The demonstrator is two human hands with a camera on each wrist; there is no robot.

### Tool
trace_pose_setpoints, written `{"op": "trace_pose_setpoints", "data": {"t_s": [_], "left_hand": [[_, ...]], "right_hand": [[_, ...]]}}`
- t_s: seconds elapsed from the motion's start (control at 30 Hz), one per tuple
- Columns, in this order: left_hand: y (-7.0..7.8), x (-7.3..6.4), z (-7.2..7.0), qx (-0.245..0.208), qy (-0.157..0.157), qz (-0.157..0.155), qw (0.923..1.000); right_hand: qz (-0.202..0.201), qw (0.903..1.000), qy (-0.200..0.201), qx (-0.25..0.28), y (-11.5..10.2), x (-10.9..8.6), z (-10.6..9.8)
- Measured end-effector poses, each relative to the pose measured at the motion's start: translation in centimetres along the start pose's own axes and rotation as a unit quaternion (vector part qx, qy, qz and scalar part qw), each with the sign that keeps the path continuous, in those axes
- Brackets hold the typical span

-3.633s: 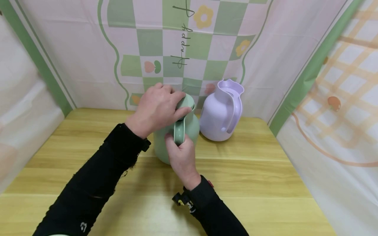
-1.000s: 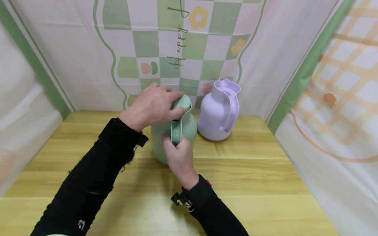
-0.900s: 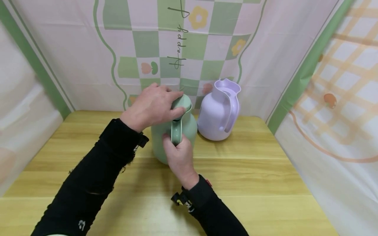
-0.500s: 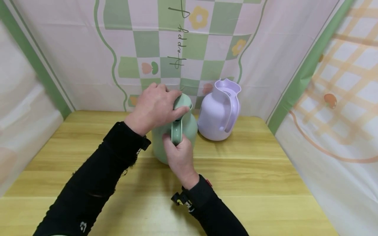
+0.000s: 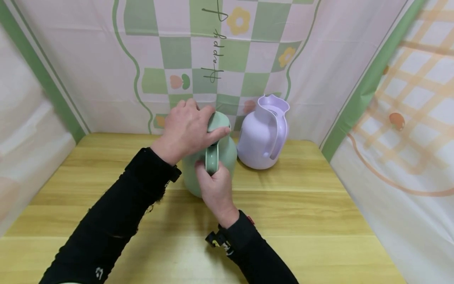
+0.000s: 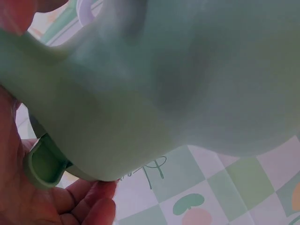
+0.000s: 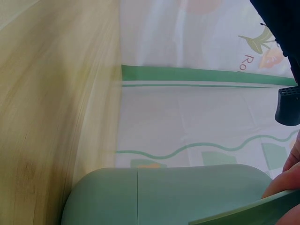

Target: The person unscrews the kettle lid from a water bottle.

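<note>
A pale green thermos jug (image 5: 193,179) stands upright on the wooden table, its handle (image 5: 212,157) turned toward me. My right hand (image 5: 217,189) grips that handle from the near side, thumb on its left. Over the jug's top lies my left hand (image 5: 186,128), holding the green lid (image 5: 219,121) with the thumb across its near edge and the fingers over the far left side. In the left wrist view, fingers (image 6: 96,201) curl beyond the jug's spout end, close to a green hollow tab (image 6: 46,161). The right wrist view shows the jug's smooth side (image 7: 197,187).
A lilac jug (image 5: 257,142) of similar kind stands just right of the green one, close to the back edge. Behind the table (image 5: 301,221) hangs a checked cloth (image 5: 177,51). More patterned cloth (image 5: 400,157) closes off the right side.
Over the last second my left hand shifts slightly right and its thumb reaches further across the lid, which sits a little differently. The right hand and the lilac jug stay put.
</note>
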State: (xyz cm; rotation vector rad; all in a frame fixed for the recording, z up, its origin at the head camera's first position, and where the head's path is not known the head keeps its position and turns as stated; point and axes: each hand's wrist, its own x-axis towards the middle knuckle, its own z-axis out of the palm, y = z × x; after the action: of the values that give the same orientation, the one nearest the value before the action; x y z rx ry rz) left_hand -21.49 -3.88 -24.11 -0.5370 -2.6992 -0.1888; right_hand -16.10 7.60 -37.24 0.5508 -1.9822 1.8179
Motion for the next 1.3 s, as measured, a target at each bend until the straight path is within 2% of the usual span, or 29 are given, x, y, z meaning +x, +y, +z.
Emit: {"op": "trace_pose_setpoints", "data": {"t_s": [0.1, 0.2, 0.33, 0.4, 0.5, 0.6, 0.73, 1.0, 1.3], "left_hand": [[-0.4, 0.0, -0.3, -0.02, -0.022, 0.009, 0.9995], [-0.9, 0.3, -1.0, -0.062, -0.059, 0.026, 0.996], [-1.7, 1.0, -1.9, -0.125, -0.122, 0.055, 0.9831], [-2.0, 1.4, -2.3, -0.14, -0.152, 0.07, 0.976], [-2.2, 1.7, -2.6, -0.139, -0.173, 0.095, 0.9703], [-2.1, 1.9, -2.6, -0.128, -0.173, 0.114, 0.97], [-2.0, 2.0, -2.6, -0.114, -0.164, 0.113, 0.9734], [-1.6, 1.9, -2.2, -0.083, -0.128, 0.095, 0.9837], [-1.2, 1.7, -1.8, -0.061, -0.123, 0.057, 0.9889]], "right_hand": [[0.002, 1.0, 0.0, -0.001, 0.0, -0.1, 0.0], [0.002, 1.0, 0.001, -0.004, 0.0, -0.1, 0.0], [0.001, 0.9999, 0.001, -0.011, -0.1, -0.1, 0.0], [0.002, 0.9999, 0.001, -0.013, -0.1, 0.0, 0.0], [-0.001, 1.0, -0.001, -0.01, 0.0, 0.0, 0.0], [-0.001, 1.0, -0.004, -0.001, -0.1, 0.0, 0.1], [-0.001, 1.0, -0.006, 0.008, -0.2, 0.0, 0.1], [0.0, 1.0, 0.001, 0.005, -0.1, 0.1, 0.1], [-0.001, 1.0, -0.001, 0.008, -0.1, 0.1, 0.1]]}}
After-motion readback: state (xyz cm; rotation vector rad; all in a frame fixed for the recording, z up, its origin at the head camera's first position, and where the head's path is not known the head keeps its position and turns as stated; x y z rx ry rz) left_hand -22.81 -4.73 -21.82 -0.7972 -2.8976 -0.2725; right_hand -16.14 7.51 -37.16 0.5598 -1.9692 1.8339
